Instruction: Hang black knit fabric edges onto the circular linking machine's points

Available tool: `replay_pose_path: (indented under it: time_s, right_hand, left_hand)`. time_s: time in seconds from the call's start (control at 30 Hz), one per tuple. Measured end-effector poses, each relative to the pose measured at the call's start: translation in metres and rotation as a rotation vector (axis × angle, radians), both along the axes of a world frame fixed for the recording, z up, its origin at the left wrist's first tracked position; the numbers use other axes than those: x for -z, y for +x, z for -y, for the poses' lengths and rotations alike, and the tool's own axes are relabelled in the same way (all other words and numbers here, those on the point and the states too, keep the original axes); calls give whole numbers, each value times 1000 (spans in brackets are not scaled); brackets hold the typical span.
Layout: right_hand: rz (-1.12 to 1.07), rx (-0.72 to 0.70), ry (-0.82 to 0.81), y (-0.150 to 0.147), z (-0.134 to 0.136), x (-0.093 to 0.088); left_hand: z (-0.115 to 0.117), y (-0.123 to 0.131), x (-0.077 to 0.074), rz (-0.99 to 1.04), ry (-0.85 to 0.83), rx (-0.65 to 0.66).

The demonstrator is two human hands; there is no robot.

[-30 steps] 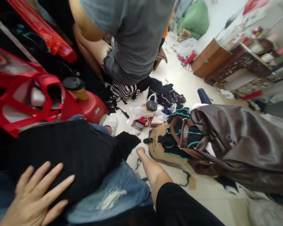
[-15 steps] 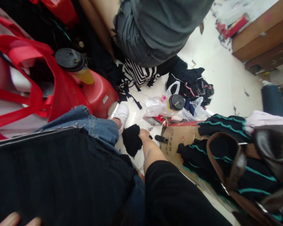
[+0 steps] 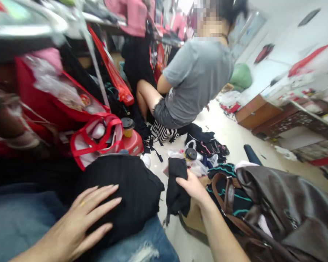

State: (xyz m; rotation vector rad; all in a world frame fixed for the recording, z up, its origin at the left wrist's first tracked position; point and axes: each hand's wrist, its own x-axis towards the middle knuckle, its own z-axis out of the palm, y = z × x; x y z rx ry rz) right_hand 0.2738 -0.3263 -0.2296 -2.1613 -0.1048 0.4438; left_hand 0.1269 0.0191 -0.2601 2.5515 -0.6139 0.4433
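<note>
My left hand (image 3: 83,220) lies flat with fingers spread on a black cloth (image 3: 125,193) draped over my lap in blue jeans (image 3: 22,222). My right hand (image 3: 192,187) is closed on a small black piece of fabric (image 3: 176,191), lifted above the floor between my knee and a brown leather bag (image 3: 284,207). Beside the bag lie black garments with teal stripes (image 3: 221,171) on a cardboard sheet.
Another person in a grey shirt (image 3: 196,76) sits ahead, back turned. A red bag (image 3: 98,140) and a red stool with a lidded cup (image 3: 128,127) are at left. Plastic bags and another lidded cup (image 3: 190,154) litter the floor. Wooden furniture (image 3: 262,112) stands at right.
My right hand picked up the black fabric piece from the floor and raised it. The view tilted upward, so my left hand on the black cloth is back in sight.
</note>
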Motion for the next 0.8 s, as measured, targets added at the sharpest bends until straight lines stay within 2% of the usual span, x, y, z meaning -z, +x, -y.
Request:
replay_pose_path:
  time_s: [0.1,0.2,0.27,0.3,0.37,0.4,0.47,0.53,0.6,0.63,0.7,0.73,0.8]
  right_hand:
    - [-47,-50,452,-9,-15,-103]
    - [-37,-103,671,-20,-39,-185]
    - [-18,-108,749,-25,-56,-223]
    - [-12,-102,779,-26,-63,-236]
    - [-18,-85,815,-24,-77,-245]
    - [-36,-76,820,-22,-83,-242]
    - [-90,-63,800,-18,-90,-218]
    - [-110,-48,705,-15,-91,-174]
    - [-28,-35,477,-15,-83,-120]
    - [61,-34,306,-16,-76,-94]
    - [110,20,152,-19,-62,-51]
    - [164,35,62,-21,-56,-36]
    - [329,31,-70,-20,-52,-21]
  left_hand:
    - [1,7,-33,-14,-120,-85]
    - [-10,4,-55,-149,-302,-158]
    - [-24,-4,-65,-265,-407,-214]
    - [-32,-9,-68,-314,-456,-252]
    - [-49,-21,-70,-412,-539,-307]
    - [-58,-26,-68,-462,-583,-321]
    - [-74,-34,-60,-553,-682,-336]
    - [-86,-37,-48,-627,-773,-353]
    - [-94,-34,-34,-670,-825,-378]
    - [-95,-31,-27,-679,-819,-385]
    - [-90,-23,-18,-658,-729,-384]
    - [-84,-17,-16,-609,-650,-374]
    - [-63,-5,-17,-420,-455,-308]
